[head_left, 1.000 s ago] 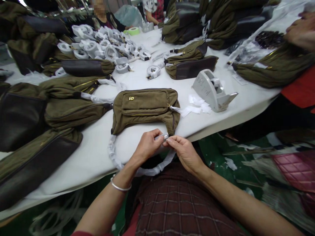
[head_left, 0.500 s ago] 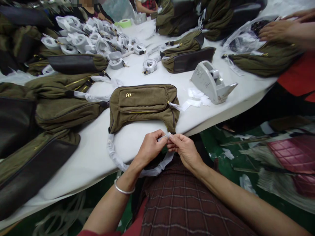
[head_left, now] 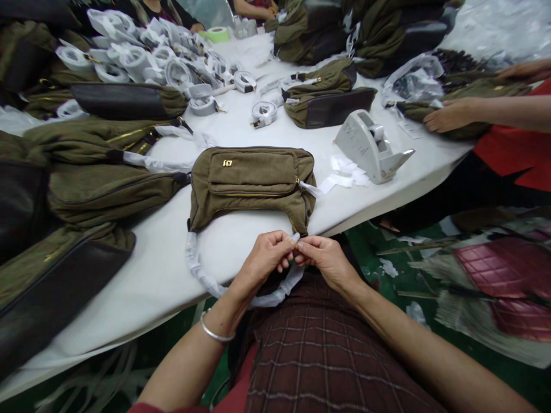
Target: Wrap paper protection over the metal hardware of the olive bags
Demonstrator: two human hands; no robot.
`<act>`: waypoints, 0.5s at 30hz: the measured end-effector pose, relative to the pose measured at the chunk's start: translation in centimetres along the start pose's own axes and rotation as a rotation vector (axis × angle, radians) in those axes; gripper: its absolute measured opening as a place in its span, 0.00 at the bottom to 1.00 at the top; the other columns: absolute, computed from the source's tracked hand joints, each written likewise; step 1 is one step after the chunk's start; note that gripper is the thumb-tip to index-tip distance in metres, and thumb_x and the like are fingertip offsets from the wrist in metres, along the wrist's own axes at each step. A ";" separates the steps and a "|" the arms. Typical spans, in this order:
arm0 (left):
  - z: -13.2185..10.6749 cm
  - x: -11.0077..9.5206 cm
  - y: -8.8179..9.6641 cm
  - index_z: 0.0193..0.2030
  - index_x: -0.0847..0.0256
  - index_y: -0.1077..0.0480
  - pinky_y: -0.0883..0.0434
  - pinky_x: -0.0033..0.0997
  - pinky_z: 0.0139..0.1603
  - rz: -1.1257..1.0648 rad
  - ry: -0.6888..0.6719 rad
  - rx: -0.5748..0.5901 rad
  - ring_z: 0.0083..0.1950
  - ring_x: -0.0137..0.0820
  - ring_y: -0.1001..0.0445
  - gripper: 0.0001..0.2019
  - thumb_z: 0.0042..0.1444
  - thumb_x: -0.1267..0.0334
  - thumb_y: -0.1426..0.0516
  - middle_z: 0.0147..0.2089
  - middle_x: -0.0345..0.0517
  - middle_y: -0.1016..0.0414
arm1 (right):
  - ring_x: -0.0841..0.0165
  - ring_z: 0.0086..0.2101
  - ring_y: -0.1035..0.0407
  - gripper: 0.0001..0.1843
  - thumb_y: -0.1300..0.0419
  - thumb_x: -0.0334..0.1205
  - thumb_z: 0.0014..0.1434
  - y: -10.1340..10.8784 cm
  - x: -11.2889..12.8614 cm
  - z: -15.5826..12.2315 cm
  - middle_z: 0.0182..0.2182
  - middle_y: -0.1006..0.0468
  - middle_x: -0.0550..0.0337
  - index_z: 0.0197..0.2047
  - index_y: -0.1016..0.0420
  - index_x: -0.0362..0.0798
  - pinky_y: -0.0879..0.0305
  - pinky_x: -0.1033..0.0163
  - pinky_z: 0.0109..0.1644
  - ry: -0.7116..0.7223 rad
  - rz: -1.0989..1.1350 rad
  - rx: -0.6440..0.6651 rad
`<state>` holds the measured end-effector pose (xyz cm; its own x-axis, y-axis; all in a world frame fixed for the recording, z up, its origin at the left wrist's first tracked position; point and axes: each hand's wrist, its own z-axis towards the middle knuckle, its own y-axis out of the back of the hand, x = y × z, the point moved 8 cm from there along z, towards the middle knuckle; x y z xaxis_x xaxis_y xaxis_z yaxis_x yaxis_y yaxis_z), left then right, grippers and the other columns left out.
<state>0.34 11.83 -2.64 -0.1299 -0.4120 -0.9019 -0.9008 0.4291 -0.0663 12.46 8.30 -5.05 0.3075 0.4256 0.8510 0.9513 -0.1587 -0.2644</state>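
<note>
An olive bag [head_left: 252,183] lies flat on the white bench [head_left: 163,275], near its front edge. Its handle [head_left: 202,275], wound in white wrapping, loops off the edge toward the person. Both hands meet at the handle's right end, just under the bag's corner. The left hand [head_left: 267,257] and the right hand [head_left: 328,261] each pinch the wrapped handle there between thumb and fingertips, closed tight and touching one another. A silver bangle [head_left: 215,334] sits on the left wrist. A grey tape dispenser [head_left: 370,146] stands to the right of the bag, with white paper scraps [head_left: 344,172] between them. More olive bags [head_left: 107,189] lie at the left. At the far right, a co-worker's hand [head_left: 447,117] rests on another bag [head_left: 473,94].
</note>
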 end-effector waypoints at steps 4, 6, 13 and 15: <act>-0.6 0.7 -0.4 0.24 0.63 0.33 0.45 0.16 0.13 -0.165 0.066 -0.036 0.15 0.18 0.39 0.12 0.47 0.57 0.38 0.19 0.36 0.32 | 0.73 0.20 0.31 0.15 0.32 0.49 0.49 -0.2 0.7 -0.1 0.20 0.23 0.61 0.28 0.21 0.43 0.36 0.69 0.25 0.132 -0.137 -0.113; -0.9 1.5 -0.5 0.26 0.64 0.31 0.44 0.17 0.13 -0.259 0.099 -0.058 0.15 0.18 0.39 0.12 0.45 0.56 0.37 0.19 0.37 0.31 | 0.74 0.18 0.33 0.14 0.34 0.48 0.51 -0.3 0.7 -0.3 0.18 0.25 0.63 0.27 0.22 0.44 0.38 0.70 0.23 0.173 -0.177 -0.161; -1.6 3.0 -1.0 0.29 0.67 0.28 0.44 0.18 0.12 -0.446 0.137 -0.119 0.14 0.18 0.39 0.17 0.41 0.54 0.34 0.18 0.36 0.31 | 0.76 0.15 0.39 0.14 0.38 0.48 0.53 -0.5 0.5 -0.5 0.15 0.29 0.66 0.25 0.25 0.45 0.42 0.71 0.19 0.226 -0.243 -0.180; -1.7 3.0 -1.4 0.28 0.67 0.28 0.44 0.18 0.13 -0.454 0.134 -0.120 0.13 0.18 0.40 0.17 0.41 0.54 0.34 0.18 0.36 0.32 | 0.76 0.14 0.40 0.14 0.38 0.47 0.52 -0.4 0.6 -0.3 0.16 0.29 0.65 0.24 0.26 0.45 0.45 0.71 0.17 0.231 -0.280 -0.186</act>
<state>0.56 8.62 -4.53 0.2418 -0.6393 -0.7300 -0.9192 0.0900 -0.3833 12.31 8.35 -4.29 0.0041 0.2676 0.9635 0.9708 -0.2322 0.0604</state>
